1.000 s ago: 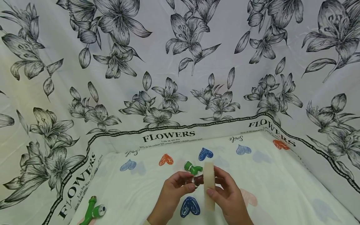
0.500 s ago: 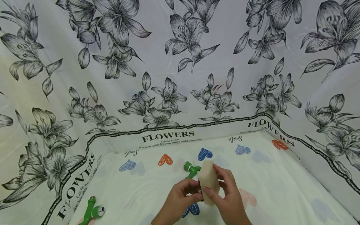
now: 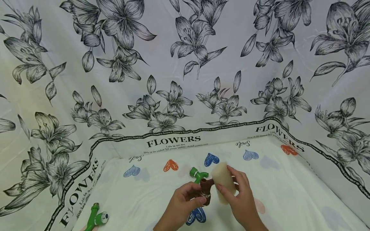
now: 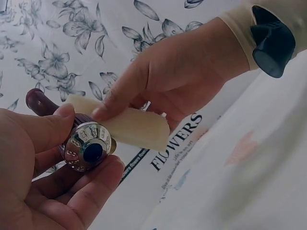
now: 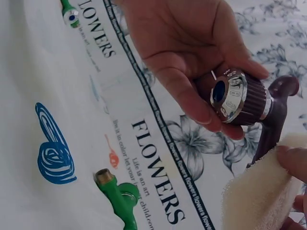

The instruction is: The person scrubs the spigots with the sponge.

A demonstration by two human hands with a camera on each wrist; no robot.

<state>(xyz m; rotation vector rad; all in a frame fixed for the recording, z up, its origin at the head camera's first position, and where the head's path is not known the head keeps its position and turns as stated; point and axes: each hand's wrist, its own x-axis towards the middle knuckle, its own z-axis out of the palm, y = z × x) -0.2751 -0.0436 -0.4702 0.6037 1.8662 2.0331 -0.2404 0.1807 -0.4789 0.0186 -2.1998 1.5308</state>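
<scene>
My left hand grips a dark brown water tap by its ribbed knob. The knob has a silver end cap with a dark blue centre, clearest in both wrist views. A cream sponge is pinched between the thumb and fingers of my right hand. It lies against the tap's body, just right of the left hand. Both hands are raised in front of me, close together. The sponge partly covers the tap's threaded end in the left wrist view.
A green tap lies on the heart-printed white cloth just beyond my hands. Another green tap lies at the lower left. A flower-printed curtain encloses the back and sides.
The sponge has turned from edge-on to showing its broad side and moved slightly right. The brown tap, mostly hidden half a second ago, now shows upright between the hands.
</scene>
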